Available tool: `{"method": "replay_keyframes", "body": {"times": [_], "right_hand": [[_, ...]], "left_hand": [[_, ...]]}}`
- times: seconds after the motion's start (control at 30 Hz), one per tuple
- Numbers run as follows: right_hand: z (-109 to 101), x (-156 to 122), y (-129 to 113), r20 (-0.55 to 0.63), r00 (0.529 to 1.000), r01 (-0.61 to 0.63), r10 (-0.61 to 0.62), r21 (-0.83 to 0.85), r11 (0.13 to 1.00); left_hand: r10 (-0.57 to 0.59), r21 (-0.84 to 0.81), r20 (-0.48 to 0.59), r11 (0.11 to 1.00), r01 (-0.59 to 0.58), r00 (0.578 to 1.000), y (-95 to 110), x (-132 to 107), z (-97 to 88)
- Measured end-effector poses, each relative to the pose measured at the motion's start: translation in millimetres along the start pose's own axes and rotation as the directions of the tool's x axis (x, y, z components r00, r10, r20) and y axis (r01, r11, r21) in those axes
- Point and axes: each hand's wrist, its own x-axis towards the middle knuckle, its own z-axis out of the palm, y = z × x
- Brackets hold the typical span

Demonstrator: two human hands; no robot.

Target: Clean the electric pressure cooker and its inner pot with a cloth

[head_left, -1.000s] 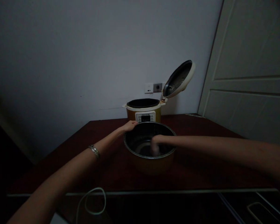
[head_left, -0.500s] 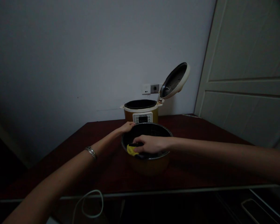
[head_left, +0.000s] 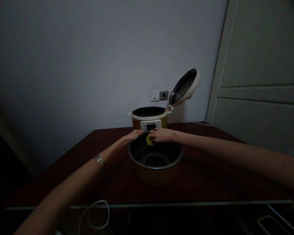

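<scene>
A round inner pot (head_left: 159, 174), dark inside and yellowish outside, stands on the dark red table. My left hand (head_left: 134, 134) is closed on its rim at the far left. A yellow cloth (head_left: 149, 139) is bunched in my right hand (head_left: 161, 134), whose fingers press it to the inner wall at the back of the pot. Right behind the pot sits an electric cooker (head_left: 149, 121) in white and yellow-brown, with its lid (head_left: 185, 87) raised and tilted to the right.
The table (head_left: 107, 182) reaches back to a pale wall holding a socket and switch plate (head_left: 159, 95). On the right stands a panelled door (head_left: 257, 65). A white cable (head_left: 98, 227) loops below the table's front edge.
My right hand has moved with the yellow cloth from the pot's near left side to its back inner wall. My left hand stays on the rim.
</scene>
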Motion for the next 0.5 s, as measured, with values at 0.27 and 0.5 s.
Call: {"method": "replay_keyframes", "body": {"times": [0.27,0.5], "right_hand": [[-8,8,7,0.048,0.999,-0.009,0.012,-0.052,0.999],[-56,-34,-23,0.588,0.762,-0.511,0.270,0.292,0.808]], "left_hand": [[-0.010,-0.028,0.010,1.000,0.010,1.000,0,-2,-1.2],[-0.067,-0.128,0.023,0.989,0.069,0.998,-5,-1,2.8]]}}
